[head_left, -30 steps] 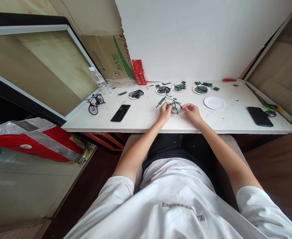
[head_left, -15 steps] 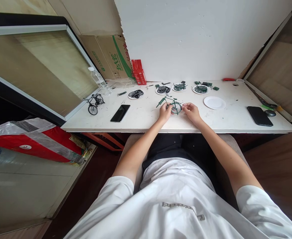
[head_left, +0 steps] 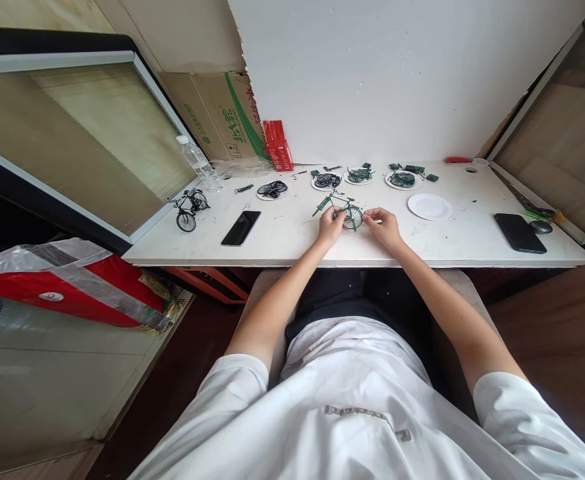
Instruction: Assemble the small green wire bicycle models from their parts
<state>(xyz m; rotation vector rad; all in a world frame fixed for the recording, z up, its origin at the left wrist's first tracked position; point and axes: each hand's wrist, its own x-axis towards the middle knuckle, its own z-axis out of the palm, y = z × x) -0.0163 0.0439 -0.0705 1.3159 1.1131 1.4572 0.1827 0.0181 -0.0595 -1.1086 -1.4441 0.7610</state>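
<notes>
A small green model bicycle point(head_left: 353, 217) is held just above the white table, its one visible wheel towards the right. My left hand point(head_left: 330, 226) is closed on its frame, thumb and fingers pinching beside the wheel. At the wheel's right edge, my right hand point(head_left: 381, 225) has its thumb and fingertips pressed together. Whether those fingertips grip the wheel or some tiny part is too small to make out. Behind the hands, white plates hold green bicycle parts point(head_left: 360, 175) and black parts point(head_left: 327, 180).
A finished-looking black model bicycle point(head_left: 191, 208) stands at left, near a plastic bottle point(head_left: 200, 163). A phone point(head_left: 241, 228) lies left of my hands. Rightward are a bare white plate point(head_left: 430, 207), a black phone-like slab point(head_left: 520, 233) and a mouse point(head_left: 541, 227). The table's front edge runs under my forearms.
My right fingertips have shifted very slightly left towards the wheel. My left hand keeps its hold on the model bicycle; little else differs.
</notes>
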